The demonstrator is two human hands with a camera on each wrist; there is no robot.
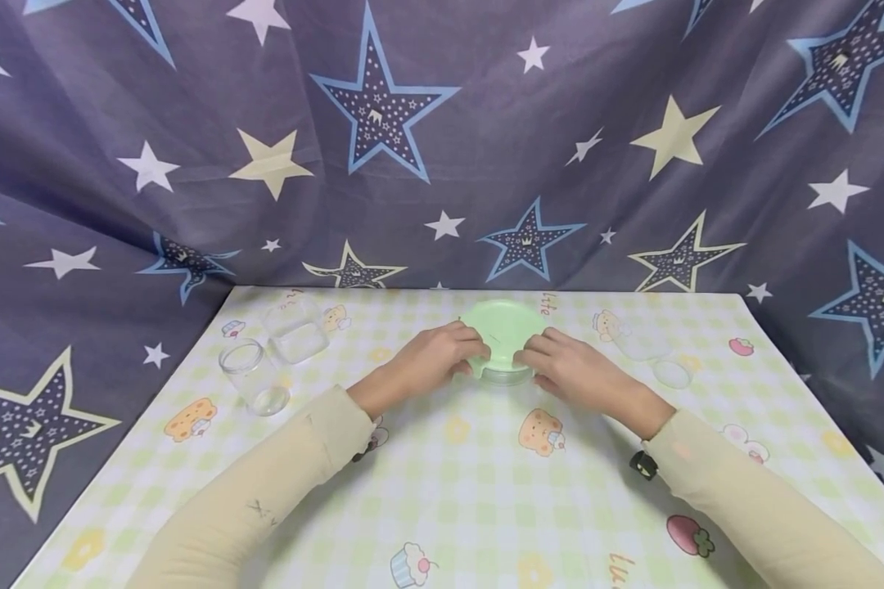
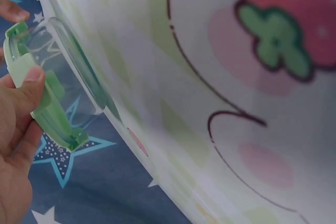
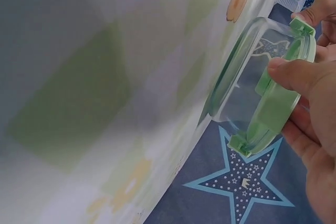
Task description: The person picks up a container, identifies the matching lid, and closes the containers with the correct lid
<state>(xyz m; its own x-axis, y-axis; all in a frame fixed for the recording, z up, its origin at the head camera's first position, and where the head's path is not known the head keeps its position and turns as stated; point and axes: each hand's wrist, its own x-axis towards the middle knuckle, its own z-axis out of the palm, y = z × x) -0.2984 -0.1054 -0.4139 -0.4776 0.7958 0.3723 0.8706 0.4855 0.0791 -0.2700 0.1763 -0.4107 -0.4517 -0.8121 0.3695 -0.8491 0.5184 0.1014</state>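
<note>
A round clear food container (image 1: 504, 377) stands on the table with a light green snap lid (image 1: 507, 327) over its top. The lid's side flaps stick out at the rim in both wrist views. At the lid's left side, my left hand (image 1: 442, 353) pinches the edge, its thumb on a green flap (image 2: 52, 87) and fingers on the lid's top. From the right, my right hand (image 1: 578, 372) grips the edge likewise, thumb (image 3: 286, 72) beside another flap. Through the clear wall (image 3: 241, 103) no contents show.
Two clear jars (image 1: 254, 376) (image 1: 295, 331) stand at the table's left. On the right is another transparent container (image 1: 672, 374), faint against the cloth. The checked tablecloth (image 1: 457, 491) carries printed cartoons. A dark star-patterned curtain (image 1: 471, 164) hangs behind the table.
</note>
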